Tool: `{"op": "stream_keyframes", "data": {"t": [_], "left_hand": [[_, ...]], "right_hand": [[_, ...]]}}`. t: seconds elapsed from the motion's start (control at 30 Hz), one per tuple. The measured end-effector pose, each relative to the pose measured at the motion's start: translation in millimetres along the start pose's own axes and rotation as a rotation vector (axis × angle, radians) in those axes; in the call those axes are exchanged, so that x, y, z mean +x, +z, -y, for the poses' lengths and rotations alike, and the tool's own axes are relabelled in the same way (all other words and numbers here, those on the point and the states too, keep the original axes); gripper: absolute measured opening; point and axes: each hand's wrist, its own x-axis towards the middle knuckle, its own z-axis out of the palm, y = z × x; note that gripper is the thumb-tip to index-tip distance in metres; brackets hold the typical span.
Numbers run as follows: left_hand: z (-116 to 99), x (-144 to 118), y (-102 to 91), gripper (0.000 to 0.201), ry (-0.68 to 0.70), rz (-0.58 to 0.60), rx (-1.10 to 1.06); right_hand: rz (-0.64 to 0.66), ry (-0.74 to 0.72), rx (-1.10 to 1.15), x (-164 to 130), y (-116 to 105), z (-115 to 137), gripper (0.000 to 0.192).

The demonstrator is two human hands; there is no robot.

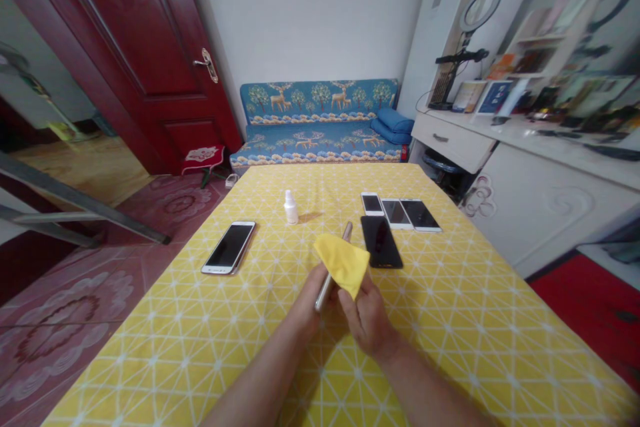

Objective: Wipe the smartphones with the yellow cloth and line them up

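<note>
Above the table's near middle, my left hand (pixel 311 290) grips a smartphone (pixel 324 293), which is turned edge-on so that mostly its silvery side shows. My right hand (pixel 367 313) pinches a yellow cloth (pixel 344 260) that drapes over the phone's upper edge. Part of the phone and several fingertips are hidden behind the cloth and the hands. Just beyond to the right lies a black phone (pixel 381 242), face up. A small white spray bottle (pixel 291 207) stands upright farther off, left of the hands.
The table wears a yellow patterned cloth (pixel 175 340). A white-framed phone (pixel 230 248) lies at left. Three more phones lie side by side at back right: a small one (pixel 372 203), a white one (pixel 397 213) and a dark-screened one (pixel 421 215). A blue sofa (pixel 320 130) stands behind.
</note>
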Motion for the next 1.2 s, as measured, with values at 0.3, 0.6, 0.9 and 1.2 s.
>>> {"op": "stream_keyframes", "data": {"t": [0.3, 0.6, 0.9, 1.2], "left_hand": [[-7.3, -9.6, 0.2, 0.05, -0.077, 0.428, 0.18], [-10.0, -3.5, -7.7, 0.051, -0.197, 0.371, -0.273], [-18.5, -3.2, 3.4, 0.044, -0.05, 0.042, -0.398], [-39.6, 3.6, -18.9, 0.04, 0.566, -0.233, -0.328]], "right_hand": [[-0.446, 0.476, 0.077, 1.3, -9.0, -20.6, 0.033], [-0.209, 0.527, 0.1, 0.7, 1.1, -17.7, 0.034], [0.21, 0.066, 0.036, 1.0, 0.4, 13.3, 0.052], [0.19, 0.133, -0.176, 4.9, 22.2, 9.3, 0.035]]}}
